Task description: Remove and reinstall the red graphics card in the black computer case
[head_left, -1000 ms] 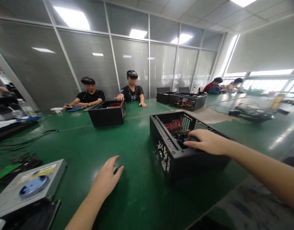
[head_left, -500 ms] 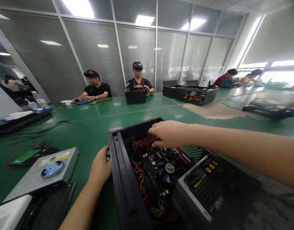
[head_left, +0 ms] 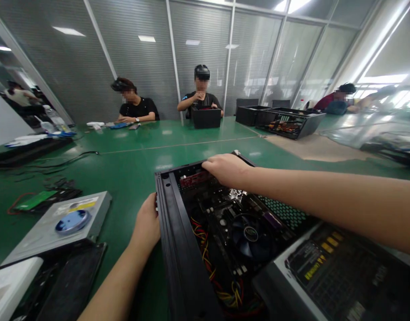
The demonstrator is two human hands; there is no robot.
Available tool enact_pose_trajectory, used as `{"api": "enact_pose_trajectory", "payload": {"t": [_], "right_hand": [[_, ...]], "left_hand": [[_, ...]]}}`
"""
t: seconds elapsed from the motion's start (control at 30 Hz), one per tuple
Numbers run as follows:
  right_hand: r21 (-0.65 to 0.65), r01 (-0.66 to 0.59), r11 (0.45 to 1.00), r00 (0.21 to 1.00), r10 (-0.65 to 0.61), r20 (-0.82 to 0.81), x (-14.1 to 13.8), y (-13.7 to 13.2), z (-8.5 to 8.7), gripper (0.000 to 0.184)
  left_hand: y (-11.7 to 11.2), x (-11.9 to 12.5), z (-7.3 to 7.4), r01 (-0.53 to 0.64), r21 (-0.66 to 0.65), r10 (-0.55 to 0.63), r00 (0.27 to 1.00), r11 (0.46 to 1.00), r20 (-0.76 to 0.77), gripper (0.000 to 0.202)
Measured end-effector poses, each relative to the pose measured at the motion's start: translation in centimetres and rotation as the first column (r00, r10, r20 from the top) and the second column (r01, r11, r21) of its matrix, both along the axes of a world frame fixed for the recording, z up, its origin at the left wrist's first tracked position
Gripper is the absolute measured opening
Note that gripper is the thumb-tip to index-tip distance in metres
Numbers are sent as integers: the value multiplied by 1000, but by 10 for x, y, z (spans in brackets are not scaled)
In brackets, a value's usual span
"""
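Note:
An open black computer case (head_left: 173,214) lies in front of me on the green table. My left hand (head_left: 147,223) grips the case's outer left side, its fingertips hidden against the wall. Across the far rim bends my right hand (head_left: 229,170), its fingers curled on the edge and partly out of sight. A red expansion card (head_left: 193,179) shows just below it, against the far wall inside. Further in are a motherboard (head_left: 221,218), a round CPU fan (head_left: 250,234) and bundled coloured cables (head_left: 205,249). A power supply (head_left: 325,267) fills the near right corner.
To the left lie a silver optical drive (head_left: 97,209) with a blue round dish (head_left: 72,222) on it, a green circuit board (head_left: 37,200) and a white box (head_left: 14,285). Other open cases (head_left: 291,122) stand across the table, where several people sit.
My right hand has moved from over the red card to the case's far rim. The card sits nearer the far wall. My left hand stays at the case's side; the view has shifted.

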State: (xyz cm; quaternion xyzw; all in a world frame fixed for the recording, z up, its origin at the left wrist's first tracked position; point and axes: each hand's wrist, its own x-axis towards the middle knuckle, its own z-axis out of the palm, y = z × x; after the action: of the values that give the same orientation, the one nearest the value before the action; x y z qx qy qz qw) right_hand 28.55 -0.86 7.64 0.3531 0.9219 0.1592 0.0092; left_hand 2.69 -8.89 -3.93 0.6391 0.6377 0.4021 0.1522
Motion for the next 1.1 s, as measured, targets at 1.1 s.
{"api": "enact_pose_trajectory", "payload": {"t": [1.1], "right_hand": [[-504,315,804,337,-591,-733,273,-115,-94,45]], "left_hand": [[-190,97,122,193,314,-68,927,930,-368,44]]}}
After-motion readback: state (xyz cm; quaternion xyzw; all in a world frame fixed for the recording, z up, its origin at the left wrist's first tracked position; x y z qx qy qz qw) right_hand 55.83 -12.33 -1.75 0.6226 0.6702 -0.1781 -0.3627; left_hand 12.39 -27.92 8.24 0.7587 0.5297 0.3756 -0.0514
